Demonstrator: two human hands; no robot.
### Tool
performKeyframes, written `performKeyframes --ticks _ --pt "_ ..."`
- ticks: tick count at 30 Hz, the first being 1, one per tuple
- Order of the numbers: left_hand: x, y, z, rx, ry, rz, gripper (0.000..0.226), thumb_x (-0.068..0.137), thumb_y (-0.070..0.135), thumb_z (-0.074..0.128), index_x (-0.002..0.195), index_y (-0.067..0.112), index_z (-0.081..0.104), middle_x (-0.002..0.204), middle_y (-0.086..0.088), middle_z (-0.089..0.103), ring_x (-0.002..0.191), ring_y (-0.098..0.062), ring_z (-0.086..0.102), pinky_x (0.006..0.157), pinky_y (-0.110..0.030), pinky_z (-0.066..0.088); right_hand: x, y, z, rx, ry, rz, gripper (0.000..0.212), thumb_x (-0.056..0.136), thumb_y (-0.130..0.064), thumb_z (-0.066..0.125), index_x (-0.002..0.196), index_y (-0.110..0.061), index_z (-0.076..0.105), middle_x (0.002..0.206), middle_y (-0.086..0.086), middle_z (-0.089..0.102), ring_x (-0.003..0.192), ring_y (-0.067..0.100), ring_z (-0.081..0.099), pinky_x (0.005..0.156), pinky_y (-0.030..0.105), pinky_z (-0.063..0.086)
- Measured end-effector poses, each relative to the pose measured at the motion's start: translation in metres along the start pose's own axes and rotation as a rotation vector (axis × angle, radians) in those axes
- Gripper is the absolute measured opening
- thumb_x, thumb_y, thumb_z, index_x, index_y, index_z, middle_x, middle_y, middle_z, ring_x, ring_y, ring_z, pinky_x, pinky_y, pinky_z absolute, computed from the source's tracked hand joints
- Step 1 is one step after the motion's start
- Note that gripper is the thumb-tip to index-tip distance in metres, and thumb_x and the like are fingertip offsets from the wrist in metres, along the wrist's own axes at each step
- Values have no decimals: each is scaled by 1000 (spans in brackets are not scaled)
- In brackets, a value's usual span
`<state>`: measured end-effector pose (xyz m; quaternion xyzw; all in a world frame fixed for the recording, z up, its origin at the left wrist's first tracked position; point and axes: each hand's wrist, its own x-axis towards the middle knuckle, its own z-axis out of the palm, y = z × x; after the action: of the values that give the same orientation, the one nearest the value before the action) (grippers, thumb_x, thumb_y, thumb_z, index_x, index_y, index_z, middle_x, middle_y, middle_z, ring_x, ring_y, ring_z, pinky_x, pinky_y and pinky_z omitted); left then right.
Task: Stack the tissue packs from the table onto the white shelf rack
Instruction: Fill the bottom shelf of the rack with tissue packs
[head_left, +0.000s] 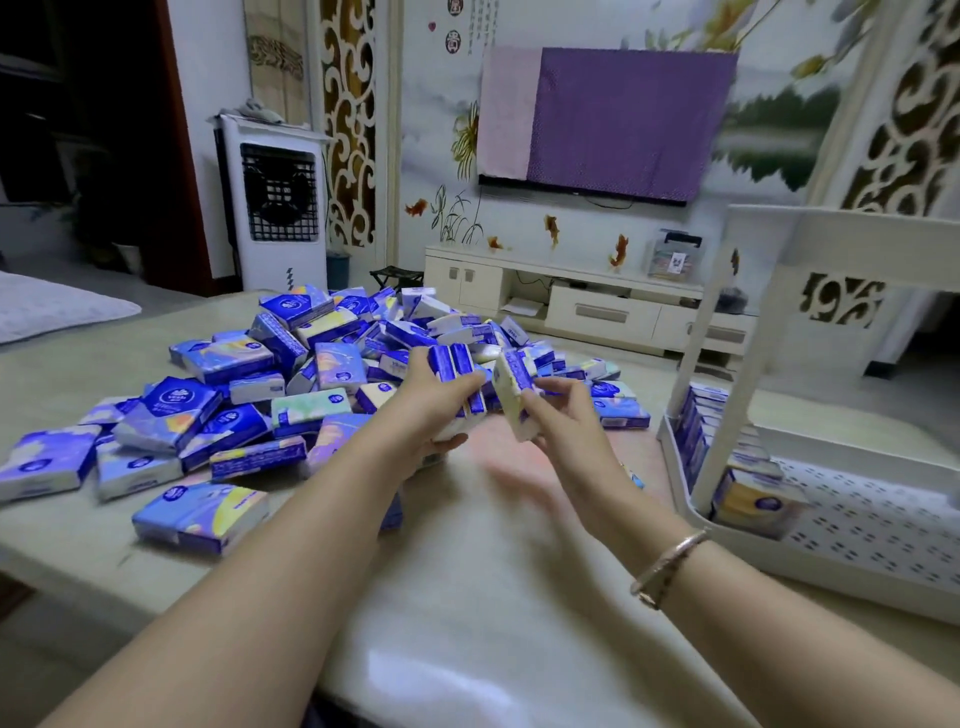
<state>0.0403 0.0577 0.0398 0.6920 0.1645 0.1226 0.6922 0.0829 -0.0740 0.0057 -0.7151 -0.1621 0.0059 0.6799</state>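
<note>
Head view: left hand (441, 410) grips a bundle of upright tissue packs (460, 387); right hand (558, 415) pinches one pack (511, 395) beside it. Loose pile (249, 395) covers the table (493, 597); white shelf rack (857, 525) stands right. Packs appear light, soft and film-slick; hold across their broad faces.

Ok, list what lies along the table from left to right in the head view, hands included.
Heap of blue-and-white plastic-wrapped tissue packs → left hand gripping several packs → right hand holding one white-sided pack → white perforated plastic shelf rack.
</note>
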Motion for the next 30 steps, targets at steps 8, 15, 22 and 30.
performKeyframes --ticks 8,15,22,30 --pt "-46 20 53 -336 -318 -13 44 101 40 28 119 13 58 106 -6 71 83 -19 69 53 -22 53 -46 -49 -57 -36 -59 -88 18 98 -20 48 116 -18 49 115 0 58 107 13 56 85 18 45" --pt "-83 41 79 -278 -443 145 44 90 9 30 130 7 50 103 -16 64 84 -20 62 74 -29 55 -78 -77 -103 -33 -134 -80 36 91 -25 61 120 -13 43 111 0 67 95 0 65 75 11 48" --pt "-107 47 106 -49 -527 262 56 100 8 42 150 29 26 134 0 54 107 -15 61 89 -32 54 -87 -80 -148 -88 -30 -17 65 66 -21 75 121 -18 40 115 7 66 106 20 64 96 40 50" --pt "-109 35 133 101 -373 360 44 90 23 64 132 19 53 114 1 69 96 -10 68 86 -31 56 -81 -65 -183 136 35 51 52 79 11 61 123 -8 39 113 15 58 90 23 64 71 33 54"
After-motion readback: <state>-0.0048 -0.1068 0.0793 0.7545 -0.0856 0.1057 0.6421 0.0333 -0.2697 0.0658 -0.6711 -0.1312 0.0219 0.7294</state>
